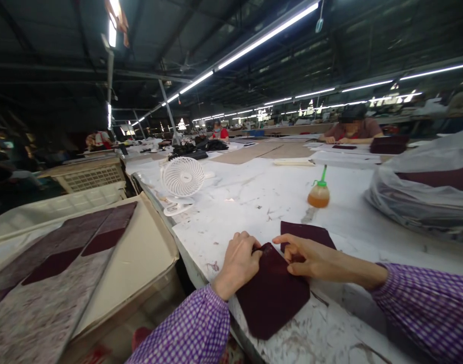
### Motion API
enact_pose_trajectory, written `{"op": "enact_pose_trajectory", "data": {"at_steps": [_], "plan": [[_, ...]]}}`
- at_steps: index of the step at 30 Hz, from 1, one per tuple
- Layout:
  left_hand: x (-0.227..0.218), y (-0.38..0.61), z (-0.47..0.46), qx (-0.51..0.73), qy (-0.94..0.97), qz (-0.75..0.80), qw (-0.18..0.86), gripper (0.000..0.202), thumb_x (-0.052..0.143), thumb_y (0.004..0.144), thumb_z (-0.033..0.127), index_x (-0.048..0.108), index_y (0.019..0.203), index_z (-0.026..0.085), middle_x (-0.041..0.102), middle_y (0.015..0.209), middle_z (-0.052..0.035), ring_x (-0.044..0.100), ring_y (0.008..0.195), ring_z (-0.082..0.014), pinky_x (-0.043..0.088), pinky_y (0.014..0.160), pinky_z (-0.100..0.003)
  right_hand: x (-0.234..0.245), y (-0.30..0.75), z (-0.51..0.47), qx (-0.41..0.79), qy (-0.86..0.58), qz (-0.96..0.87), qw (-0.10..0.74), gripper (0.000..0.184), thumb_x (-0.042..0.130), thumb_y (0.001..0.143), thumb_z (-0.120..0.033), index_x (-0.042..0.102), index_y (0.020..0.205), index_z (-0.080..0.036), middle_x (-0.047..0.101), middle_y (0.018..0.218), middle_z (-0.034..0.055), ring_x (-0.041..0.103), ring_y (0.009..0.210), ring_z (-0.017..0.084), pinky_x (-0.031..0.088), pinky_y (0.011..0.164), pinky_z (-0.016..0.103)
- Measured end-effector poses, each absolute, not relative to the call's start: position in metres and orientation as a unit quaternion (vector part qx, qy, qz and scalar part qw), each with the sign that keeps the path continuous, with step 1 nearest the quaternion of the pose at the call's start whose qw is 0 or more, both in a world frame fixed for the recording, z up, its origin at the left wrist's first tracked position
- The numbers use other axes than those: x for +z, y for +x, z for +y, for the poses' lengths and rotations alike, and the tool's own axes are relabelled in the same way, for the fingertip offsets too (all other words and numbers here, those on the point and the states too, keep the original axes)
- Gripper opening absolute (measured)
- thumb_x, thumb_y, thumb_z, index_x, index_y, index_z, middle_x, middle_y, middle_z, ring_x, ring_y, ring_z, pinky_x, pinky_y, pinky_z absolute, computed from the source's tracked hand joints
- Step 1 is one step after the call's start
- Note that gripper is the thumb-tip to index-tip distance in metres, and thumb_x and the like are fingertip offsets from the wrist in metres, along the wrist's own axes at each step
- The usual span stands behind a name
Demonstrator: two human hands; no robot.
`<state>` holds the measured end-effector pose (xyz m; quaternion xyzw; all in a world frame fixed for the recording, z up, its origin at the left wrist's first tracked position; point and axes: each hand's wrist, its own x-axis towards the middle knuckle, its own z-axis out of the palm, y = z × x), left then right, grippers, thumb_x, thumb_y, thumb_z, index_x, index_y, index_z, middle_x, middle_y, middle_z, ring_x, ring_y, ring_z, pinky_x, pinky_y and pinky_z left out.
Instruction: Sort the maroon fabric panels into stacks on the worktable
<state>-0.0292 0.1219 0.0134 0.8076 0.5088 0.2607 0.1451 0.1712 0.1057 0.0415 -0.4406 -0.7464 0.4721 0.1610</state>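
A dark maroon fabric piece (275, 298) lies at the table's near edge, its narrow corner pointing away from me. My left hand (241, 258) is closed at its upper left edge, fingers curled, with thumb and fingertips pinching the fabric near the corner. Over the right edge of the same piece is my right hand (301, 255), its index finger stretched toward the corner, the other fingers partly bent and the thumb apart from them. No object shows in it. A second maroon fabric piece (307, 232) lies just beyond, partly hidden behind my right hand.
On the white-covered table (250, 194) stand a white clip fan (183, 177) and an oil bottle (319, 193) with a green spout. A plastic-wrapped bundle (417, 202) sits at right. Fabric panels (68, 268) lie over a cream crate at left. A co-worker (352, 129) sits across the table.
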Motion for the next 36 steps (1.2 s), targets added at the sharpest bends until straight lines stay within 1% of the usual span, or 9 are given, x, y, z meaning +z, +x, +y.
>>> {"op": "enact_pose_trajectory", "data": {"at_steps": [2, 5, 8, 12, 18, 24, 27, 31, 36], "plan": [[0.013, -0.024, 0.121, 0.236, 0.820, 0.505, 0.128, 0.016, 0.049, 0.079, 0.011, 0.062, 0.087, 0.015, 0.059, 0.090, -0.0079, 0.051, 0.092, -0.0234, 0.043, 0.083, -0.038, 0.048, 0.174, 0.109, 0.395, -0.440, -0.796, 0.128, 0.043, 0.049, 0.079, -0.019, 0.042, 0.121, -0.016, 0.057, 0.072, -0.0023, 0.052, 0.053, 0.010, 0.039, 0.050, 0.022], [0.013, -0.019, 0.119, 0.208, 0.835, 0.499, 0.103, 0.023, 0.045, 0.079, 0.007, 0.062, 0.092, 0.016, 0.058, 0.094, -0.0075, 0.051, 0.093, -0.0227, 0.043, 0.085, -0.037, 0.053, 0.173, 0.120, 0.215, -0.436, -0.864, 0.129, 0.029, 0.044, 0.081, -0.013, 0.057, 0.106, -0.013, 0.061, 0.068, 0.0015, 0.055, 0.061, 0.014, 0.040, 0.058, 0.024], [0.012, -0.018, 0.116, 0.199, 0.842, 0.495, 0.081, 0.027, 0.042, 0.080, 0.007, 0.062, 0.096, 0.017, 0.059, 0.095, -0.0059, 0.050, 0.094, -0.0219, 0.042, 0.086, -0.035, 0.050, 0.170, 0.133, 0.116, -0.401, -0.899, 0.133, 0.024, 0.044, 0.079, -0.010, 0.063, 0.093, -0.014, 0.065, 0.081, 0.0062, 0.057, 0.072, 0.016, 0.042, 0.067, 0.026], [0.011, -0.018, 0.115, 0.199, 0.843, 0.494, 0.071, 0.026, 0.042, 0.082, 0.008, 0.062, 0.096, 0.018, 0.059, 0.096, -0.0050, 0.050, 0.094, -0.0212, 0.042, 0.086, -0.034, 0.045, 0.166, 0.143, 0.097, -0.371, -0.917, 0.110, 0.021, 0.045, 0.078, -0.007, 0.063, 0.087, -0.014, 0.064, 0.086, 0.0073, 0.058, 0.079, 0.017, 0.042, 0.073, 0.027], [0.012, -0.018, 0.116, 0.208, 0.843, 0.490, 0.081, 0.025, 0.044, 0.082, 0.008, 0.064, 0.096, 0.017, 0.060, 0.095, -0.0059, 0.051, 0.094, -0.0219, 0.043, 0.086, -0.034, 0.043, 0.162, 0.144, 0.058, -0.367, -0.925, 0.078, 0.016, 0.047, 0.077, -0.008, 0.061, 0.079, -0.015, 0.062, 0.080, 0.0055, 0.055, 0.073, 0.017, 0.040, 0.067, 0.027], [0.015, -0.037, 0.123, 0.245, 0.826, 0.471, 0.191, 0.027, 0.044, 0.089, 0.014, 0.065, 0.104, 0.014, 0.063, 0.095, -0.0069, 0.056, 0.093, -0.0197, 0.044, 0.085, -0.031, 0.032, 0.164, 0.149, 0.063, -0.358, -0.926, 0.099, 0.014, 0.047, 0.079, -0.009, 0.059, 0.080, -0.015, 0.060, 0.080, 0.0041, 0.053, 0.070, 0.014, 0.038, 0.065, 0.025], [0.016, -0.042, 0.124, 0.241, 0.822, 0.474, 0.203, 0.025, 0.047, 0.087, 0.013, 0.068, 0.101, 0.017, 0.063, 0.091, -0.0053, 0.057, 0.090, -0.0195, 0.044, 0.082, -0.031, 0.031, 0.165, 0.150, 0.066, -0.348, -0.929, 0.105, 0.013, 0.047, 0.081, -0.010, 0.059, 0.079, -0.015, 0.059, 0.079, 0.0034, 0.053, 0.069, 0.013, 0.038, 0.064, 0.024], [0.013, -0.040, 0.120, 0.227, 0.836, 0.467, 0.178, 0.027, 0.049, 0.084, 0.010, 0.069, 0.099, 0.020, 0.062, 0.088, -0.0036, 0.056, 0.089, -0.0189, 0.044, 0.079, -0.030, 0.033, 0.166, 0.149, 0.029, -0.334, -0.938, 0.092, 0.015, 0.046, 0.084, -0.011, 0.059, 0.078, -0.016, 0.056, 0.078, 0.0022, 0.050, 0.065, 0.012, 0.035, 0.060, 0.024], [0.009, -0.039, 0.114, 0.203, 0.880, 0.422, 0.076, 0.033, 0.038, 0.090, 0.010, 0.069, 0.097, 0.021, 0.057, 0.086, -0.0041, 0.052, 0.084, -0.0182, 0.044, 0.075, -0.030, 0.030, 0.168, 0.144, -0.127, -0.265, -0.956, 0.024, 0.016, 0.043, 0.089, -0.010, 0.057, 0.082, -0.016, 0.055, 0.081, 0.0029, 0.046, 0.062, 0.012, 0.028, 0.052, 0.026]]}}
